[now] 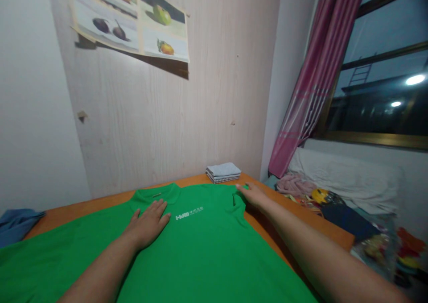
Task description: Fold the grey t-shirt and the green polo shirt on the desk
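Note:
A green polo shirt [200, 254] lies spread over the table, its collar toward the wall and white lettering on the chest. My left hand [149, 222] rests flat on the cloth just below the collar, fingers spread. At the shirt's right side, my right hand [252, 195] pinches the sleeve, which is creased and partly folded there. Its lower fingers are partly hidden.
The orange table [317, 222] meets the wall. A folded stack of cloths [223, 172] sits at its far edge, and blue fabric [20, 225] lies far left. Beyond the right edge are piled clothes and bags [351, 218] below a pink curtain [310, 80].

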`<state>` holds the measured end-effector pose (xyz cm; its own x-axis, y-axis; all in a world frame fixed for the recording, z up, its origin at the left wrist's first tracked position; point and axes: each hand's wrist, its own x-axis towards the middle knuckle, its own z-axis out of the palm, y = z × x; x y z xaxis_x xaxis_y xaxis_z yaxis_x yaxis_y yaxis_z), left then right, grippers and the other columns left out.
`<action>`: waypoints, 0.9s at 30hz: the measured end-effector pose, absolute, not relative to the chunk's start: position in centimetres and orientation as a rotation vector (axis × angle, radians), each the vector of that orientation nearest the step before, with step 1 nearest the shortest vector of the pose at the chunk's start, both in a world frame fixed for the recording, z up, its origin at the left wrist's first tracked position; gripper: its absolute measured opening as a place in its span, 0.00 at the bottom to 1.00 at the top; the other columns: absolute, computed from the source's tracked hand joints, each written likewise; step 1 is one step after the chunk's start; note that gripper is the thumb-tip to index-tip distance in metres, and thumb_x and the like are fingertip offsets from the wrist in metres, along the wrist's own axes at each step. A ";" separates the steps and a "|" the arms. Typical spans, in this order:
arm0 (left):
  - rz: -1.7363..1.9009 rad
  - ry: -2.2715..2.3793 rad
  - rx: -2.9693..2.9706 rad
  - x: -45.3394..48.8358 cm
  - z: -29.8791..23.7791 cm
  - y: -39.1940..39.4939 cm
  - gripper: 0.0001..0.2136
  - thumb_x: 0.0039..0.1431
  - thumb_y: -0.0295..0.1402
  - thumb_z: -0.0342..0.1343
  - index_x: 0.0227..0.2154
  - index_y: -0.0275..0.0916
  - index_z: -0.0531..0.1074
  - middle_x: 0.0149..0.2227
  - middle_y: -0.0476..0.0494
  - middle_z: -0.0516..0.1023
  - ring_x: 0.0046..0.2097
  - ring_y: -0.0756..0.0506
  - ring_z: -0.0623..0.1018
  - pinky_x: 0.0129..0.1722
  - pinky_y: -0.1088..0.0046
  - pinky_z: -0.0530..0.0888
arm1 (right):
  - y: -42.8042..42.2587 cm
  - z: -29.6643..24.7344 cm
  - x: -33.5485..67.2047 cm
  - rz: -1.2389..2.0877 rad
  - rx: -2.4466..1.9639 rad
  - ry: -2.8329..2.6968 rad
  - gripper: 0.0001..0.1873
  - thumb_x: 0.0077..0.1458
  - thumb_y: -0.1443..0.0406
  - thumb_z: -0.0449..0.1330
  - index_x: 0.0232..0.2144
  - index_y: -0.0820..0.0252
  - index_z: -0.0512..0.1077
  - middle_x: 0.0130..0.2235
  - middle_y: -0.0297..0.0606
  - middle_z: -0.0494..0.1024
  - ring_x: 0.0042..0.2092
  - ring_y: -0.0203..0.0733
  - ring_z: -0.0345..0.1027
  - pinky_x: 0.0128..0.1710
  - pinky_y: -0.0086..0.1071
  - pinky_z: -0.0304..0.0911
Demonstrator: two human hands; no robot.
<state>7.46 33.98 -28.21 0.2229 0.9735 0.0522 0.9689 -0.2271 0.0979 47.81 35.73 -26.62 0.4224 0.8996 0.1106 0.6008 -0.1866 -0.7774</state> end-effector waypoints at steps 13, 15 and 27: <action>0.147 1.925 2.415 7.4 -28.3 34.2 0.33 0.65 0.50 0.34 0.69 0.40 0.53 0.71 0.44 0.46 0.72 0.38 0.48 0.66 0.41 0.48 | 33.1 -27.6 48.7 0.568 -1.906 -1.167 0.12 0.44 0.70 0.63 0.22 0.56 0.62 0.16 0.25 0.61 0.20 0.33 0.58 0.19 0.25 0.55; 0.136 1.926 2.415 7.5 -28.2 34.0 0.33 0.65 0.49 0.34 0.69 0.40 0.53 0.72 0.45 0.46 0.72 0.39 0.48 0.66 0.41 0.48 | 32.8 -27.6 48.9 0.654 -1.891 -1.088 0.12 0.46 0.69 0.63 0.23 0.56 0.62 0.17 0.26 0.62 0.20 0.33 0.59 0.18 0.25 0.60; 0.138 1.910 2.423 7.2 -28.5 34.3 0.33 0.66 0.50 0.33 0.69 0.40 0.52 0.72 0.44 0.46 0.72 0.39 0.48 0.66 0.40 0.48 | 34.0 -26.9 48.4 0.964 -1.792 -0.983 0.11 0.50 0.65 0.63 0.23 0.58 0.64 0.16 0.31 0.66 0.18 0.34 0.59 0.14 0.24 0.55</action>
